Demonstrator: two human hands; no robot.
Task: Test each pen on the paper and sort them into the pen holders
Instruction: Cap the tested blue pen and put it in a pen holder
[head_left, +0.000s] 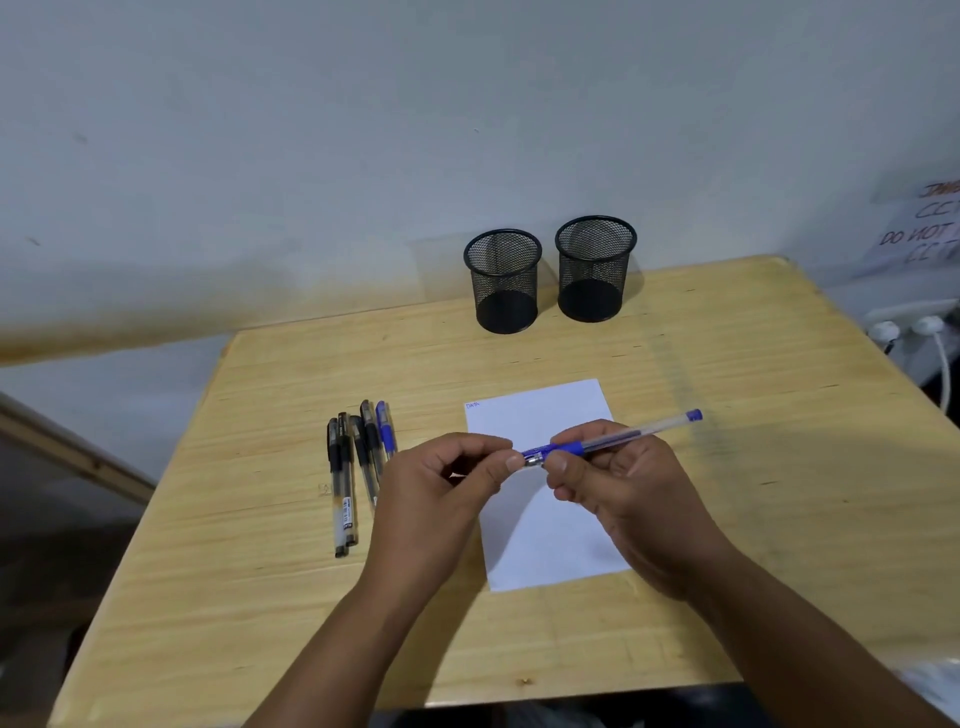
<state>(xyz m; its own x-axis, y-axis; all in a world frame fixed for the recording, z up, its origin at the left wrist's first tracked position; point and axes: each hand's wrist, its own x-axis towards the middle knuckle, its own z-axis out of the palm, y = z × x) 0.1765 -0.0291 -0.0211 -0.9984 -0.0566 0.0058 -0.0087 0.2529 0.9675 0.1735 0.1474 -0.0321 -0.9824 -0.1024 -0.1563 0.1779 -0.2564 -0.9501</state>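
While both hands (535, 483) pinch blue pen (613, 434), wooden table (727, 467) abuts white wall (311, 130).

The wall sign (922, 228) is cut off by the right edge; small writing on the paper (540, 415) is unreadable.

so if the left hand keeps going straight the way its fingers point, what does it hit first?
The left hand points right, toward the capped tip of the blue pen held in the right hand. Its fingertips are already at that tip, so it meets the pen first, then the right hand's thumb. Depth looks matched, not certain.
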